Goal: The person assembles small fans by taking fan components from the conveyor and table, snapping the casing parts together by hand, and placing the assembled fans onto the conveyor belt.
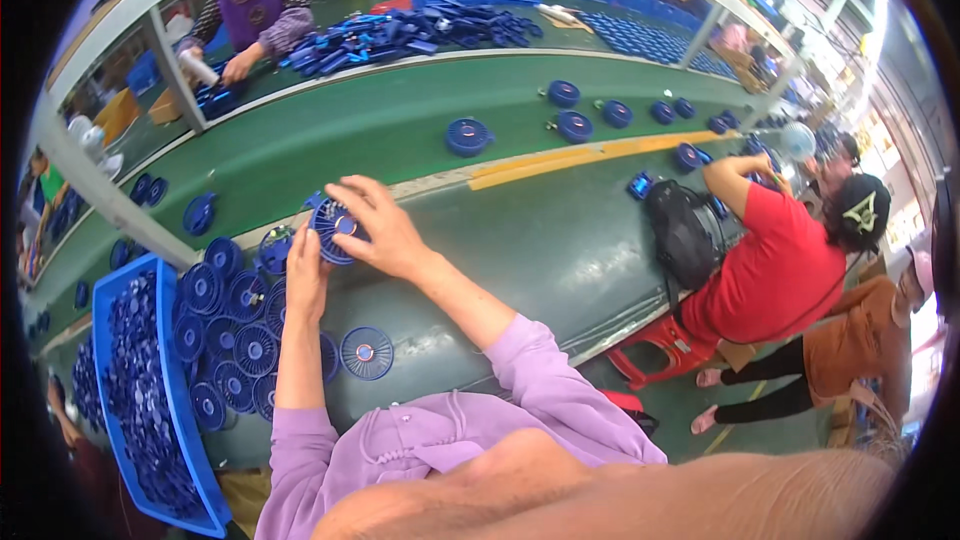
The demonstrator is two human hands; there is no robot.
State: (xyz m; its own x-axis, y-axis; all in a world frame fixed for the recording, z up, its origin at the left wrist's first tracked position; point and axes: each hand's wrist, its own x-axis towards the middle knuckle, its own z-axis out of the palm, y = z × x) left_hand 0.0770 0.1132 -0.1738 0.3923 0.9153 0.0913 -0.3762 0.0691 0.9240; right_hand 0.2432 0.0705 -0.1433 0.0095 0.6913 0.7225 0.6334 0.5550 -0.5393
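Note:
Between my two hands is a round blue fan head [331, 227] with a spoked grille, raised over the workbench. My left hand [307, 275] grips it from its left and lower side. My right hand [384, 230] curves over its right side, with the thumb on the grille and the fingers at the upper rim. Just left of my left hand, another blue fan part [274, 248] lies with its inside showing. Beside my left forearm are several loose round grilles [256, 350], and a single grille [367, 353] lies flat to its right.
A blue crate [168, 340] full of small blue parts stands at the left. Beyond the bench, a green conveyor belt [400, 130] carries several fans. On the right sits a co-worker in red [775, 265], near a black bag [682, 232]. Another person in purple [250, 10] handles parts across the belt.

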